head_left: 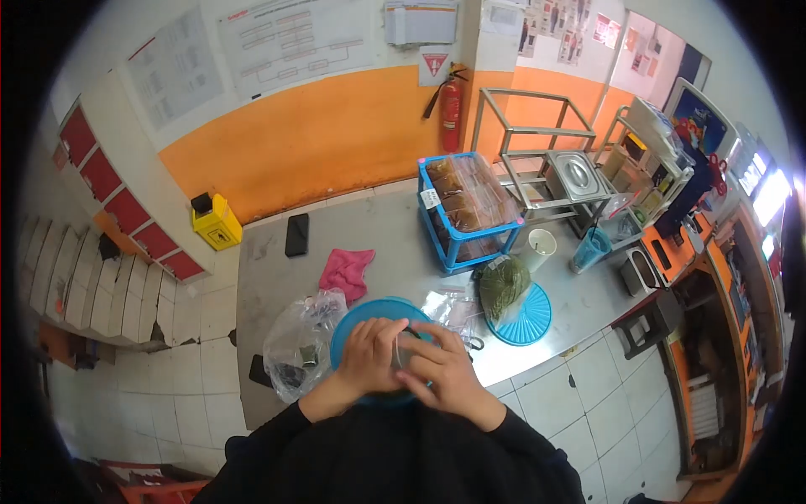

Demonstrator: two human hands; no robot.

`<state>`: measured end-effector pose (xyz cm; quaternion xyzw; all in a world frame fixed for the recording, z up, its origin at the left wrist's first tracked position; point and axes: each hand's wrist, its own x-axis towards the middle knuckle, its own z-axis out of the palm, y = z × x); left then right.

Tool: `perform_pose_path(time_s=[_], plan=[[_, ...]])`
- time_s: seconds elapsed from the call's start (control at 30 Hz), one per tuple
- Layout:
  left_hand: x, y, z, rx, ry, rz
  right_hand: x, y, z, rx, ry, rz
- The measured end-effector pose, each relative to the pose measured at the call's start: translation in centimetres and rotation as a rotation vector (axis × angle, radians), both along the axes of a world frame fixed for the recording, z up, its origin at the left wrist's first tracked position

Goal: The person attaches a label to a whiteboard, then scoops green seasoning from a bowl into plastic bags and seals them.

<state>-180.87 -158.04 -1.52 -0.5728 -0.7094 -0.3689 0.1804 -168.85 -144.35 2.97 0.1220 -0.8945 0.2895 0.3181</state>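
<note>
My left hand (368,354) and my right hand (442,370) meet over a round blue tub (341,328). Between their bent fingers is a small clear plastic bag (401,351), partly hidden by the fingers. What lies inside the tub is mostly covered by my hands. Left of the tub sits a large crumpled clear bag (290,344) with a small dark green packet in it. To the right are flat clear plastic bags (449,307), a ribbed blue lid (529,319) and a bag of green leafy stuff (504,284) resting partly on the lid.
On the metal table (361,227) lie a pink cloth (346,273) and a black phone (297,235). Stacked blue crates (457,252) hold brown bagged goods. Beside them stand a white cup (539,247) and a blue cup (591,250). A metal rack (537,130) stands behind.
</note>
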Motion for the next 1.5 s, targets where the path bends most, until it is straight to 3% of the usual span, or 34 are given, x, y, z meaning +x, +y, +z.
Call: perform_pose_path(time_s=[0.1, 0.13, 0.2, 0.27, 0.33, 0.37, 0.43, 0.63, 0.83, 0.93, 1.17, 1.23, 1.4, 1.5], plan=[[0.0, -1.1, -0.5, 0.037, -0.063, 0.020, -1.0, -0.2, 1.9, 0.090, -0.038, 0.055], [-0.4, -1.8, -0.7, -0.020, -0.114, 0.137, -1.4, -0.3, 1.6, 0.086, -0.043, 0.072], [-1.8, -3.3, -1.0, -0.071, -0.166, 0.271, -2.5, -0.4, 0.5, -0.243, -0.096, 0.057], [-3.4, -5.1, -1.5, 0.115, -0.389, 0.251, -3.3, -0.6, -1.9, -0.103, -0.194, -0.015], [-3.3, -5.7, -1.7, 0.156, -0.472, 0.261, -3.5, -1.0, -6.9, 0.622, -0.513, -0.201], [-3.0, -6.0, -2.0, 0.205, -0.525, 0.251, -3.6, -1.2, -8.1, 0.626, -0.509, -0.189], [-2.7, -6.5, -2.5, 0.263, -0.577, 0.254, -4.1, -1.3, -9.4, 0.774, -0.799, -0.060], [-1.8, -7.5, -2.6, 0.189, -0.606, 0.375, -6.3, -2.2, -9.0, 0.733, -0.525, -0.247], [-1.6, -8.0, -2.7, 0.274, -0.609, 0.426, -5.1, -2.6, -8.6, 0.550, -0.598, 0.134], [-1.4, -8.3, -2.9, 0.331, -0.698, 0.427, -5.6, -1.2, -8.4, 0.418, -0.791, 0.120], [-1.3, -8.3, -2.0, 0.252, -0.609, 0.406, -3.6, 1.7, -6.7, 0.142, -0.764, 0.030], [-1.2, -7.9, -2.5, 0.223, -0.590, 0.398, -2.7, 2.7, -5.0, 0.096, -0.636, -0.024], [-0.5, -6.1, -4.2, -0.168, -0.447, 0.451, -0.9, 2.9, 0.3, 0.239, -0.525, -0.154], [-0.6, -5.0, -4.0, -0.182, -0.443, 0.433, -0.4, 2.0, 1.3, 0.419, -0.475, -0.250]])
